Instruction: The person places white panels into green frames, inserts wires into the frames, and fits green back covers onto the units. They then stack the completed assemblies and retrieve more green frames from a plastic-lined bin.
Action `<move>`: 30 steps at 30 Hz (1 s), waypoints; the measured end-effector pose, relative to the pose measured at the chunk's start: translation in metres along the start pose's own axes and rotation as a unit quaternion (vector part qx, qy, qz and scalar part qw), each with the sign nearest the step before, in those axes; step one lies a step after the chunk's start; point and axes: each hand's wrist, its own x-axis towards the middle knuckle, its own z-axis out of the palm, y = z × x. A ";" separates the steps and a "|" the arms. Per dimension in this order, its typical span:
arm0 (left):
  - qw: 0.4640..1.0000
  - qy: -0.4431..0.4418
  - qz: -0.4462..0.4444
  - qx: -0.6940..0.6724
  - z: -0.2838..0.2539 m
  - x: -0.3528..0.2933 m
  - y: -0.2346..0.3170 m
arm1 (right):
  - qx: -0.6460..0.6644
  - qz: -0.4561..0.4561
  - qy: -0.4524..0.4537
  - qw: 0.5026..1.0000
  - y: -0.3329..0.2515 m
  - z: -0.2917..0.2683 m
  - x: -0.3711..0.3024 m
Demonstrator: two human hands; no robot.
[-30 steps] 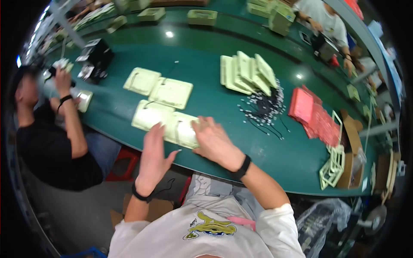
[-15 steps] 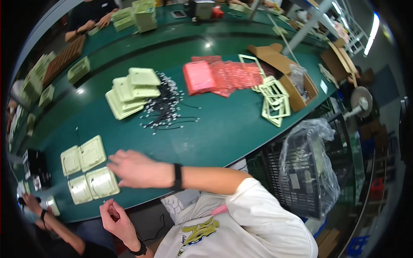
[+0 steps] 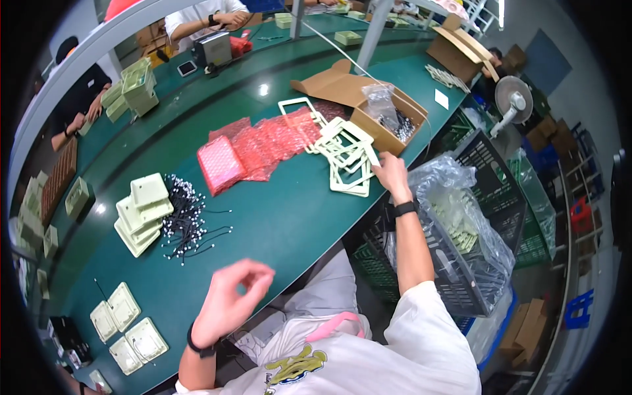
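Note:
Far out to the right, my right hand (image 3: 392, 175) has its fingers closed at the edge of a pale green rectangular frame (image 3: 352, 192), part of a loose pile of such frames beside an open carton. My left hand (image 3: 236, 297) hovers over the near table edge, thumb and fingers curled together into a loop. Whether a small thing sits between those fingertips cannot be made out. Pale green open shells (image 3: 125, 308) lie in two pairs at the lower left. Stacked pale green covers (image 3: 143, 205) stand beside a heap of short black cables with white ends (image 3: 186, 220).
Red bubble-wrap bags (image 3: 222, 164) lie mid-table. The carton (image 3: 384, 135) holds a clear bag and small dark parts. A black crate (image 3: 454, 276) lined with plastic stands right of the table. Other people work across the green table (image 3: 276, 217); a fan (image 3: 513, 102) stands beyond.
My right hand has swung from the shells at the left to the frame pile at the right. My left hand has risen over the table edge. The whole view has turned right.

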 end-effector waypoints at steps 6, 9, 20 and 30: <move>0.998 0.023 0.011 0.049 0.025 0.109 -0.030 | 0.423 -0.008 -0.082 0.902 0.011 -0.009 0.025; 0.989 0.127 0.062 0.037 0.018 0.124 -0.018 | 0.540 -0.054 -0.152 0.826 -0.024 -0.051 0.009; 0.984 0.004 -0.167 0.068 -0.029 0.026 -0.056 | 0.403 -0.309 -0.197 0.839 -0.175 -0.038 -0.063; 0.902 0.295 -0.242 -0.199 -0.006 -0.118 -0.123 | -0.103 -0.344 0.026 0.933 -0.116 0.023 0.017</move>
